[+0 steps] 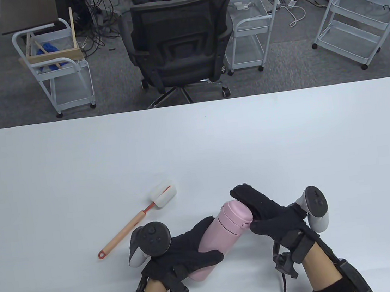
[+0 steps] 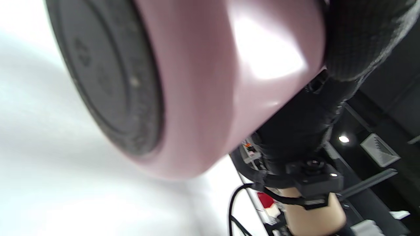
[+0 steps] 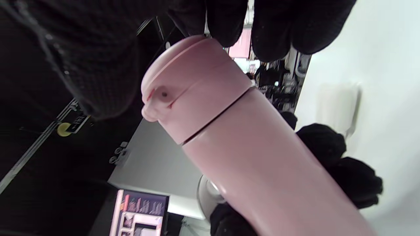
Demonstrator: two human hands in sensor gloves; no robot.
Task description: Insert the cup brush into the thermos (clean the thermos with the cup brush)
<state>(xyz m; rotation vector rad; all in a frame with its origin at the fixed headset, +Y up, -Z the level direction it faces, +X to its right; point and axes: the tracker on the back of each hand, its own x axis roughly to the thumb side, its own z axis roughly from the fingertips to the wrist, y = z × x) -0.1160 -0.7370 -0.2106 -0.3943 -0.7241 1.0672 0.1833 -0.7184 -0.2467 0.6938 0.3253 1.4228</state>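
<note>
A pink thermos (image 1: 224,236) with its pink lid (image 1: 235,216) on is held tilted above the white table (image 1: 286,134). My left hand (image 1: 190,251) grips its body near the base; the dark base (image 2: 105,75) fills the left wrist view. My right hand (image 1: 260,212) holds the lid (image 3: 193,88), fingers (image 3: 229,23) over its top and the thumb by its side. The cup brush (image 1: 140,218), with a white sponge head (image 1: 163,193) and an orange-tan handle, lies on the table to the left of the thermos, free of both hands.
A black office chair (image 1: 179,45) stands behind the table's far edge. White wire carts (image 1: 61,70) stand on the grey floor to the left and right. Open table surface lies ahead of the hands.
</note>
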